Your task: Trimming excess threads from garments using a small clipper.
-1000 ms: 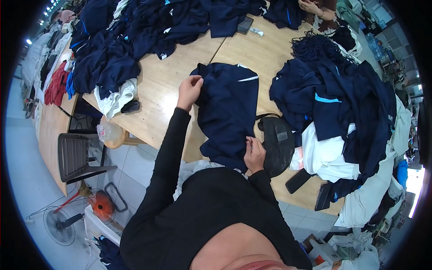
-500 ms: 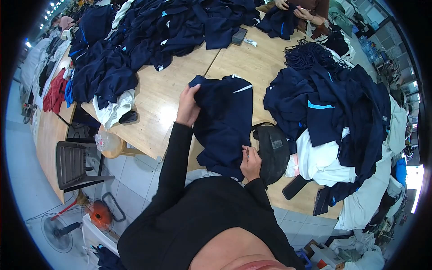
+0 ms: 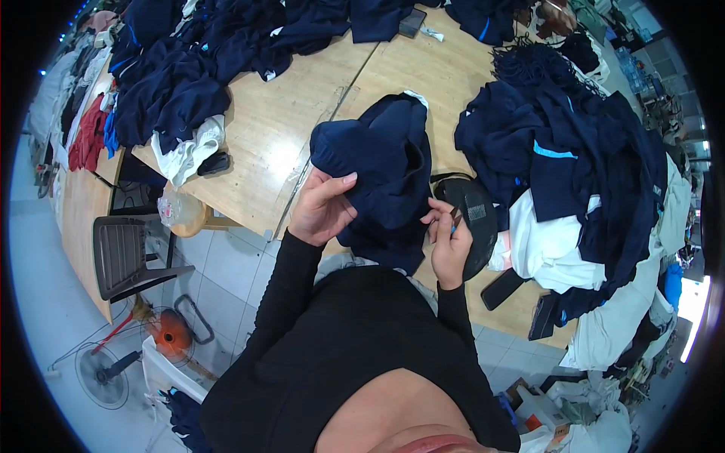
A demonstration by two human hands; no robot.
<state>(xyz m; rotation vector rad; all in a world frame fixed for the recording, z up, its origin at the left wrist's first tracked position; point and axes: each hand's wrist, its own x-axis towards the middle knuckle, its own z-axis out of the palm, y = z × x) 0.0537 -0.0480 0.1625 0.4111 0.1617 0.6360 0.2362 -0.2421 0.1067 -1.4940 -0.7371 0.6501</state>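
Fingers of the left hand (image 3: 317, 215) are nearly closed on the left edge of the garment (image 3: 366, 151); those of the right hand (image 3: 451, 249) pinch a small dark thing (image 3: 456, 214), unclear. Probably light, soft and limp, the garment suits an edge hold. Dark blue, loosely folded, it rises partly from the table (image 3: 249, 121), beside a black bag (image 3: 479, 219).

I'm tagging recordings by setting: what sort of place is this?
Probably a garment workshop: the left hand holds a navy garment, heaps of similar dark clothes cover much of the wooden table, and pale cloth is piled beyond its right edge.
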